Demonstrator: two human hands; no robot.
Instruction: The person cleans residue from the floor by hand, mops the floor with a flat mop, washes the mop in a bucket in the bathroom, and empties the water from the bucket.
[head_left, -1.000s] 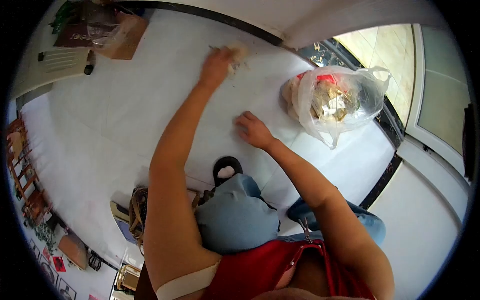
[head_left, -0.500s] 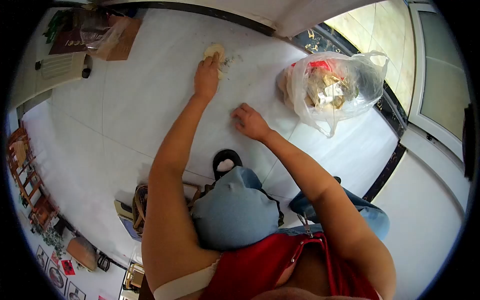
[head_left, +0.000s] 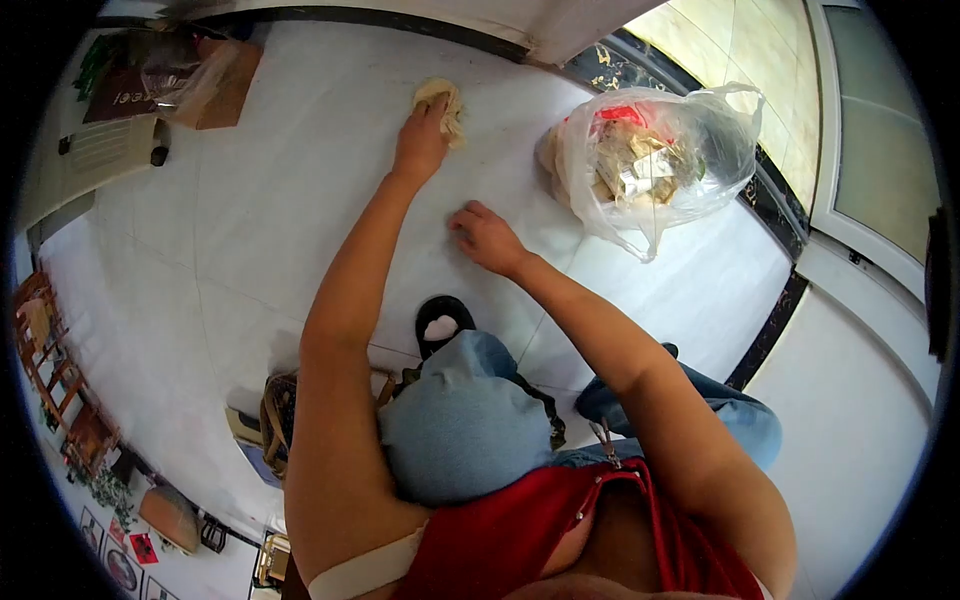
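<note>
A crumpled pale yellow cloth (head_left: 440, 100) lies on the white tiled floor (head_left: 290, 190). My left hand (head_left: 421, 143) presses on it from above, its fingers bent over the near edge of the cloth. Closer to me and to the right, my right hand (head_left: 487, 238) rests by its fingertips on the floor, fingers loosely bent and a little apart, with nothing visible in it. Right of both hands stands a clear plastic bag (head_left: 690, 205) with crumpled wrappers and a red piece inside. A few faint specks show on the floor near the cloth.
A cardboard box (head_left: 228, 95) with plastic on it is at the upper left, beside a pale plastic object (head_left: 105, 160). A doorway with a dark sill (head_left: 775, 190) lies behind the bag. My shoe (head_left: 443, 322) and a brown bag (head_left: 277, 415) are close to me.
My left hand has swept the cloth leftward, then slightly back right. The dark specks beside it no longer show as a patch. My right hand stays on the floor in nearly the same pose.
</note>
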